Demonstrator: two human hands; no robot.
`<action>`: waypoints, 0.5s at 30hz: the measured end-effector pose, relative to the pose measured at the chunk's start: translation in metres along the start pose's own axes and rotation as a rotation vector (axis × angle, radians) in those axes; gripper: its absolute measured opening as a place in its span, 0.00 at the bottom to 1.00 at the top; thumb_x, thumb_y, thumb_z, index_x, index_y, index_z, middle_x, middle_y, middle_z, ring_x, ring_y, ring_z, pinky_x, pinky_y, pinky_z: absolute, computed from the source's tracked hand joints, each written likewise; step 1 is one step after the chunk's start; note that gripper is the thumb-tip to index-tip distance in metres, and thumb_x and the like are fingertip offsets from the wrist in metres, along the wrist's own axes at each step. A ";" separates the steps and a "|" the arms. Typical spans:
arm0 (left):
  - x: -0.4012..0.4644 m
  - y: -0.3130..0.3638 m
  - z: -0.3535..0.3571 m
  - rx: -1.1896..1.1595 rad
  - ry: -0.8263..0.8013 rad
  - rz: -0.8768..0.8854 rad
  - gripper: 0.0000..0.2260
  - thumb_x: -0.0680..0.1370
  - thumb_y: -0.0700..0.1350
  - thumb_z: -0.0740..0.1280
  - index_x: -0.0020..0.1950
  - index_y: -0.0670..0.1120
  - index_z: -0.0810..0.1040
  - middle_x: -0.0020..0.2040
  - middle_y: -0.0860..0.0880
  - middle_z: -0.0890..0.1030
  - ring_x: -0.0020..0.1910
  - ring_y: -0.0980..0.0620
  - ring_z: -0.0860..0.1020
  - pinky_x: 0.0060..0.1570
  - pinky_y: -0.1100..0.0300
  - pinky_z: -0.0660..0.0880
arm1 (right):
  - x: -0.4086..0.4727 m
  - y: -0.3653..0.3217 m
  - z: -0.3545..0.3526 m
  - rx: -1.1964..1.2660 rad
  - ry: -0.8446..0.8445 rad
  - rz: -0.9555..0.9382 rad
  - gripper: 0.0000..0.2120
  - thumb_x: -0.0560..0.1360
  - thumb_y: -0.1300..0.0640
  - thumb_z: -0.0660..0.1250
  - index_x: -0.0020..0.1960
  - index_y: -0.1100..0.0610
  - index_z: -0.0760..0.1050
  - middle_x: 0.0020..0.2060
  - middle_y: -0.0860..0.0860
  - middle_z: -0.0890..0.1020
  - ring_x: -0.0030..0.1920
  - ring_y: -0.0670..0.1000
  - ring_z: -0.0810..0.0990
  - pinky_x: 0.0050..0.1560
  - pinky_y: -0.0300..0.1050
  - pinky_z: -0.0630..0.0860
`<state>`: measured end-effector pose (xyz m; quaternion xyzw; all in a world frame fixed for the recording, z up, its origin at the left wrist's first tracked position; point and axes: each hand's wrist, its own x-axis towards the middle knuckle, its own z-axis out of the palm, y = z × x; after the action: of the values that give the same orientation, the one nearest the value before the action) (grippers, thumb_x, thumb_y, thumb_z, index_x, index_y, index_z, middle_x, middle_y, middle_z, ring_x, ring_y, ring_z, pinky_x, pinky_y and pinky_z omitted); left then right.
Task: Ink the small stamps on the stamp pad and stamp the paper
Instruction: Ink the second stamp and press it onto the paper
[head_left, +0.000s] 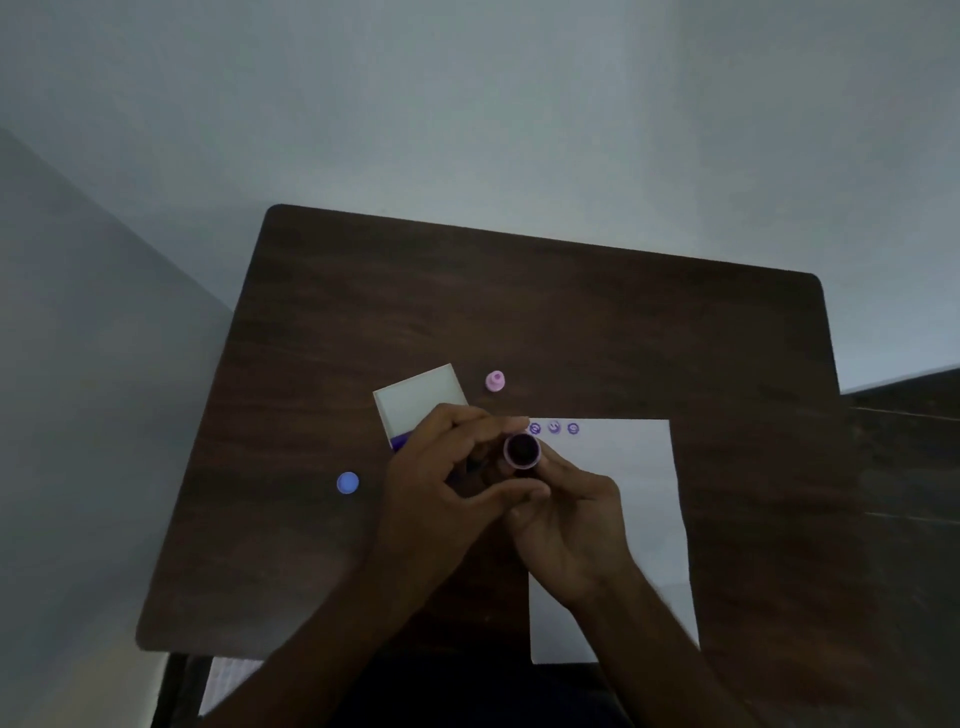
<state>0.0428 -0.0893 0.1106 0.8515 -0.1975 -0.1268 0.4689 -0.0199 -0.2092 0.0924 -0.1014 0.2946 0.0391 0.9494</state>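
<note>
both forearms reached in from the bottom edge and met mid-frame. the left hand (441, 467) curled inward, fingers bent, thumb stretched toward the right. the right hand (571, 525) lay palm-up just beside it, fingertips pinched round a small stamp (522, 451). the two hands touched.

both the left hand (447, 467) and the right hand (571, 514) are bare, with no rings, watch or bracelet showing. the forearms are uncovered right down to the lower edge of the view, with no sleeve visible on either.
</note>
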 end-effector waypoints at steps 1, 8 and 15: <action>0.001 0.005 0.001 -0.002 -0.009 -0.011 0.22 0.63 0.46 0.79 0.54 0.41 0.81 0.54 0.44 0.81 0.52 0.50 0.78 0.54 0.61 0.75 | -0.002 -0.002 -0.001 0.009 -0.014 -0.008 0.19 0.66 0.64 0.72 0.56 0.66 0.78 0.55 0.62 0.80 0.51 0.57 0.81 0.48 0.41 0.78; 0.004 0.035 0.012 0.046 -0.043 0.050 0.22 0.62 0.46 0.78 0.50 0.36 0.81 0.48 0.39 0.82 0.48 0.44 0.79 0.51 0.55 0.73 | -0.018 -0.015 -0.012 0.062 -0.034 -0.042 0.27 0.58 0.64 0.79 0.56 0.66 0.77 0.56 0.64 0.80 0.53 0.60 0.79 0.59 0.48 0.67; -0.005 0.055 0.045 -0.048 -0.109 -0.096 0.20 0.65 0.25 0.72 0.55 0.24 0.71 0.55 0.26 0.74 0.56 0.29 0.73 0.51 0.78 0.64 | -0.029 -0.031 -0.026 0.059 -0.088 -0.058 0.24 0.65 0.60 0.76 0.59 0.64 0.76 0.60 0.63 0.77 0.60 0.60 0.75 0.64 0.50 0.64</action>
<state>0.0088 -0.1473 0.1337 0.8404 -0.1787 -0.2001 0.4709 -0.0546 -0.2453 0.0931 -0.0800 0.2507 0.0073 0.9647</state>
